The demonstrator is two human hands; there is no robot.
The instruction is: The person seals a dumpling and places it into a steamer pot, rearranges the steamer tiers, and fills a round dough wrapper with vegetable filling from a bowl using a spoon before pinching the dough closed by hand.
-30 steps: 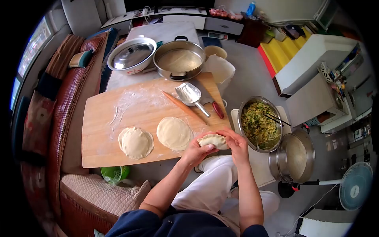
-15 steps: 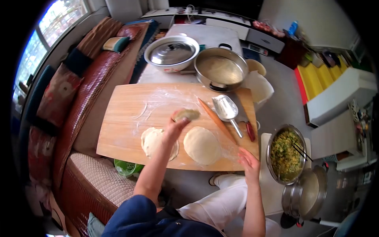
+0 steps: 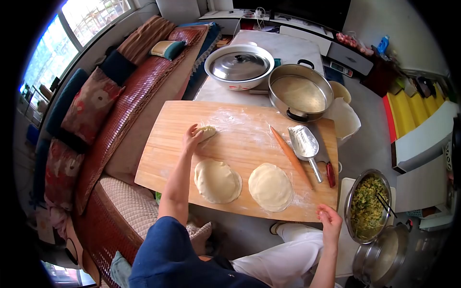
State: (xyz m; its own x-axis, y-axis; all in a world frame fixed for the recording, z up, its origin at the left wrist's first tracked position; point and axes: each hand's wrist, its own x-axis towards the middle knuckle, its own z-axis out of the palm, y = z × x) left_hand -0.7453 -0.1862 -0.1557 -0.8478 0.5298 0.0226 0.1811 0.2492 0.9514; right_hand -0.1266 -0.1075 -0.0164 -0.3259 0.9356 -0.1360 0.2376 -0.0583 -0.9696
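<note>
My left hand (image 3: 193, 138) is closed on a small, pale greenish dough piece (image 3: 207, 131) at the board's left rear, low over or on the wood. My right hand (image 3: 330, 219) hovers by the board's front right corner, fingers loosely curled and apart, nothing visible in them. Two flat rounds of dough lie along the front of the wooden board (image 3: 168, 158): a left round (image 3: 218, 181) with a slightly uneven rim and a smoother right round (image 3: 271, 187). A tapered rolling pin (image 3: 292, 158) rests slantwise right of them.
Right of the pin are a metal scoop of flour (image 3: 303, 141) and a red-handled knife (image 3: 330, 174). Behind the board stand a lidded basin (image 3: 239, 85) and a steel pot (image 3: 322, 106). A bowl of chopped filling (image 3: 369, 206) with chopsticks sits at the right.
My left hand has carried the dough piece leftward, from over the board's middle to its left rear. The view has shifted, and the left dough round now shows uncovered. My right hand remains near the front right corner.
</note>
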